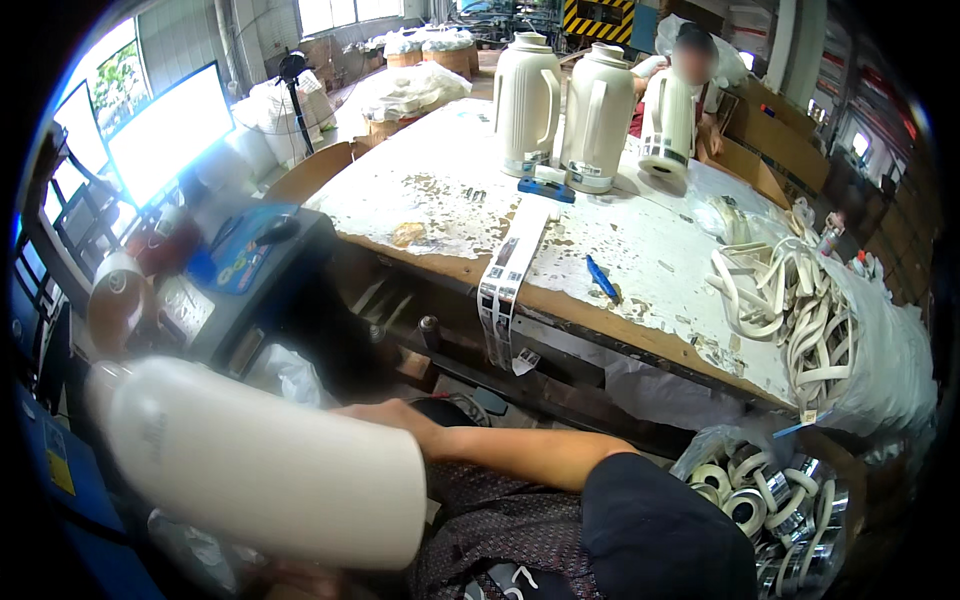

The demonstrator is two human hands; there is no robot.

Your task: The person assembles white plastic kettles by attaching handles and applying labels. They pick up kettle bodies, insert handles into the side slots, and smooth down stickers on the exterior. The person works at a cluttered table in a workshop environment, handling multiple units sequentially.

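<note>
A large cream thermos jug body (265,465) lies tilted across the lower left, close to me and blurred by motion. My right arm reaches leftward, and my right hand (400,420) is closed against the far side of this jug body, its fingers mostly hidden behind it. Below the jug body, at the lower edge, part of my left hand (295,578) shows as a smear; its fingers cannot be made out. On the worktable stand two cream thermos jugs with handles, a left one (527,105) and a right one (598,120).
The worn white worktable (400,210) bears a label strip (515,260) hanging over its edge, a blue pen-like tool (602,278) and a pile of cream straps (790,310). A co-worker tilts another jug (667,125). A monitor (170,130) stands left; a bag of parts (770,500) lower right.
</note>
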